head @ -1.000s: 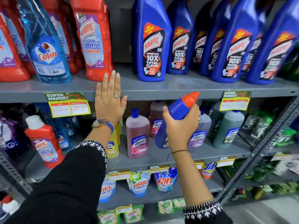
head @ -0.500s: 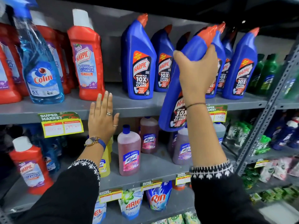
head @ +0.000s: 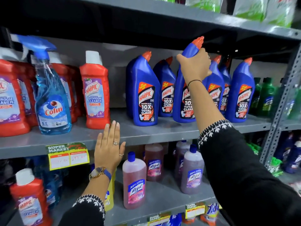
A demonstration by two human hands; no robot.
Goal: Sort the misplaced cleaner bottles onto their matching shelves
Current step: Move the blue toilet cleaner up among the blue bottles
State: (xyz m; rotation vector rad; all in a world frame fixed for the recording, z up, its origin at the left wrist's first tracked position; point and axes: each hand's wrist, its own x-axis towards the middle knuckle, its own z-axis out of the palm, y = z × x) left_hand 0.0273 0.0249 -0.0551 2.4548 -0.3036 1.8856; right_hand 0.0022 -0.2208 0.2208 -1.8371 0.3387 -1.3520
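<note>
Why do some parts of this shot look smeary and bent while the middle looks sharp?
Head view: the blue Harpic bottle in the right hand reads crisply, as does the left hand on the shelf edge. The Colin spray bottle at far left and the green packs at top right are smeared. The wide lens bows the shelves and tilts the upright post. Under the top shelf it is dark.

My right hand (head: 194,66) is raised, arm extended up and forward, fingers curled closed around the neck of a blue bottle (head: 182,95). My left hand (head: 109,146) is lower, palm forward, fingers straight and together, thumb out. Both forearms in black sleeves; watch on left wrist.
</note>
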